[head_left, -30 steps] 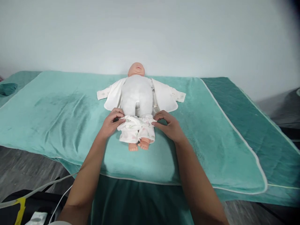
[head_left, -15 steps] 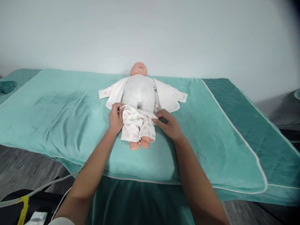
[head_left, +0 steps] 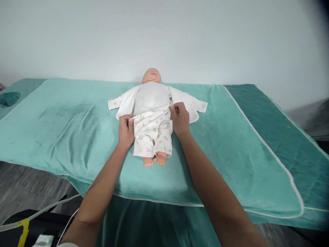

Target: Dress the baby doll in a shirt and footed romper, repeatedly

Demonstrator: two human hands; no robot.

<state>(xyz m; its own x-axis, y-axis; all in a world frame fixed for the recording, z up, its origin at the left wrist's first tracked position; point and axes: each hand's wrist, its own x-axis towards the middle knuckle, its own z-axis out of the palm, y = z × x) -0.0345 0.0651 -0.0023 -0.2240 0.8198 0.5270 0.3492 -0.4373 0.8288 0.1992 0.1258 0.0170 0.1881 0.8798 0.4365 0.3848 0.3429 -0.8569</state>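
A baby doll [head_left: 150, 96] lies on its back on the green cover, head toward the wall and feet toward me. Its white jacket [head_left: 185, 96] is spread open, with both sleeves out to the sides. Printed white pants [head_left: 151, 128] cover its legs, and the bare feet stick out below the cuffs. My left hand [head_left: 125, 130] pinches the waistband at the doll's left-of-view hip. At the other side my right hand [head_left: 180, 117] is closed on the waistband, which slants higher there across the grey-white belly.
The green cover [head_left: 77, 137] with white piping drapes over a long table against a pale wall [head_left: 164, 37]. At lower left are a pale cable [head_left: 53, 204], a yellow strap [head_left: 24, 231] and a black object [head_left: 12, 223] beside the table.
My right hand has moved up toward the doll's chest, drawing its side of the waistband higher over the belly. My left hand stays nearly in place, and the pants lie smoother.
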